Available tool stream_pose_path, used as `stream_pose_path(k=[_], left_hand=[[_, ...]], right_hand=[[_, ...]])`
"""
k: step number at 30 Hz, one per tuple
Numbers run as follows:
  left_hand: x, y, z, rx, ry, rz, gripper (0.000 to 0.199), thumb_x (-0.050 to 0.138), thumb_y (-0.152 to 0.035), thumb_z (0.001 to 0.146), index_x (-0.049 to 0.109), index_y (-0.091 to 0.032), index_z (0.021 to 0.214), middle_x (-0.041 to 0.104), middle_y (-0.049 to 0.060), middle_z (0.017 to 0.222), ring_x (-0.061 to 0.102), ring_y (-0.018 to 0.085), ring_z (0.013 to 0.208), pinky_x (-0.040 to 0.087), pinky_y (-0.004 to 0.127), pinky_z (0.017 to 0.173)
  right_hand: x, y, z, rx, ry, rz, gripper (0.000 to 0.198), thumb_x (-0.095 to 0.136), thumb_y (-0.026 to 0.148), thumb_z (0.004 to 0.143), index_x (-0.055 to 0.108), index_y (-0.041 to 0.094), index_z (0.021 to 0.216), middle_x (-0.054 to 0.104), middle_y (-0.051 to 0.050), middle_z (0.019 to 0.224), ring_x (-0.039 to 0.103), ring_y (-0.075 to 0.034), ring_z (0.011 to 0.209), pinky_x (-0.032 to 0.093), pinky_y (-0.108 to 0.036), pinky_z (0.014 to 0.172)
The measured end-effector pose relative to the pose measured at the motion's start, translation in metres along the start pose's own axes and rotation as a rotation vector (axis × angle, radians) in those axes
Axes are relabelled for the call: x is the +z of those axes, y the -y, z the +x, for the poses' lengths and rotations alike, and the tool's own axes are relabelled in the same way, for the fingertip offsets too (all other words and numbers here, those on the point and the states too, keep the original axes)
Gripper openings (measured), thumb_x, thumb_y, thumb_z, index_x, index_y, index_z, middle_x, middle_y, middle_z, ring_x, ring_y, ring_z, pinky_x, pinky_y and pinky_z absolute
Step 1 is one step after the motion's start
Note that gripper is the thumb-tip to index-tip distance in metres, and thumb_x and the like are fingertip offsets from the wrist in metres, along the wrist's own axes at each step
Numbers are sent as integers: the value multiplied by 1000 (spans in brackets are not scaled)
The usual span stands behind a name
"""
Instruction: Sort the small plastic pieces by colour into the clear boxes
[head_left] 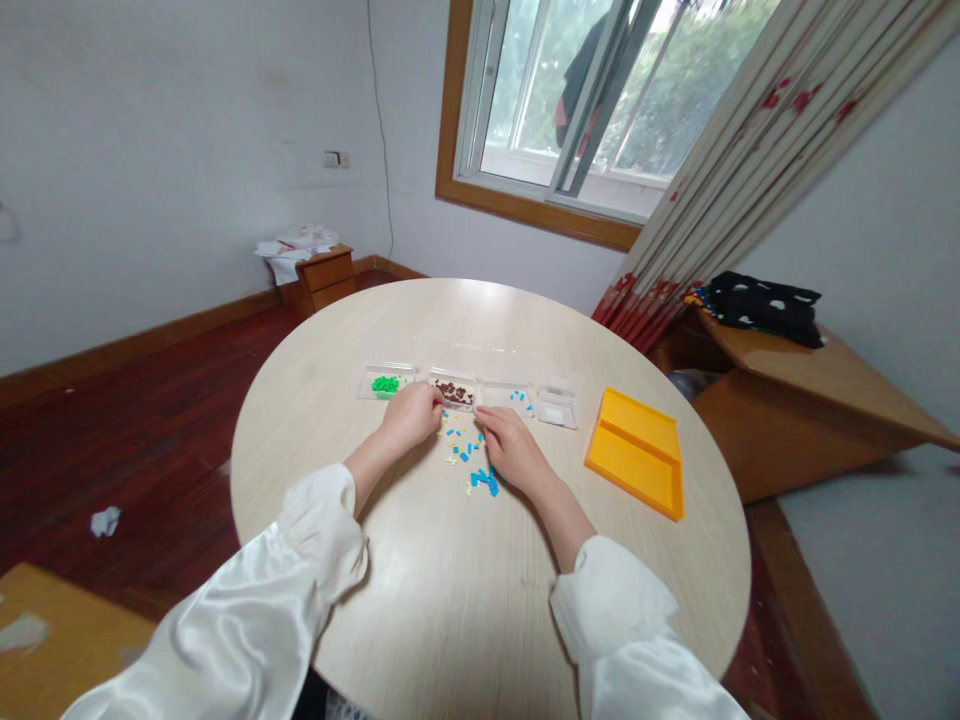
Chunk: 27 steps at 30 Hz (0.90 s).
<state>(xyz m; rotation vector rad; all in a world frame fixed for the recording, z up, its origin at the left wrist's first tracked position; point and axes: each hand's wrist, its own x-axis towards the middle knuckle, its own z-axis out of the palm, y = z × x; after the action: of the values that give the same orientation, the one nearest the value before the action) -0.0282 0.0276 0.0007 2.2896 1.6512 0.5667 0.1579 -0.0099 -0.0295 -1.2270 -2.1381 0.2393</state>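
In the head view, mid-frame, the left hand and right hand flank the brown pieces, fingers curled; whether either pinches anything, I cannot tell. Clear trays line up above centre, seemingly to part colours, green pieces leftmost. Loose blue pieces lie lower, between the hands, presumably for easy reach; the orange box sits aside, right.
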Motion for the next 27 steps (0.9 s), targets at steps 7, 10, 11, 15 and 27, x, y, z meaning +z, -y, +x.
stream_pose_path(k=[7,10,11,15,27], left_hand=[[0,-6,-3,54,93,148,31,41,-15,82,72,-17,85,67,12,94,60,22,92,43,29,78],[1,-7,-5,63,94,175,32,41,-14,82,72,-18,85,66,12,95,60,22,93,43,29,77],[1,-8,-5,64,94,181,32,41,-13,82,72,-18,86,65,12,95,60,22,93,43,29,77],[0,-8,-7,72,91,206,32,42,-12,81,73,-18,87,65,12,96,60,23,93,43,29,74],[1,-8,-7,80,84,202,25,47,-12,76,71,-17,82,66,10,92,60,23,89,44,29,73]], right_hand=[[-1,3,-1,84,144,-190,35,41,9,84,61,16,112,61,-11,119,52,-23,110,37,-37,92],[-4,6,-1,99,140,-219,30,43,11,86,63,18,106,65,-10,111,55,-21,104,36,-35,89],[-5,6,0,104,138,-225,28,44,11,86,64,17,104,66,-10,108,56,-21,102,36,-35,88],[-8,8,1,131,130,-238,21,49,14,85,66,17,97,69,-8,99,60,-20,95,36,-32,84],[-5,3,1,136,18,-169,18,51,11,81,66,17,88,70,-6,90,60,-21,87,35,-36,82]])
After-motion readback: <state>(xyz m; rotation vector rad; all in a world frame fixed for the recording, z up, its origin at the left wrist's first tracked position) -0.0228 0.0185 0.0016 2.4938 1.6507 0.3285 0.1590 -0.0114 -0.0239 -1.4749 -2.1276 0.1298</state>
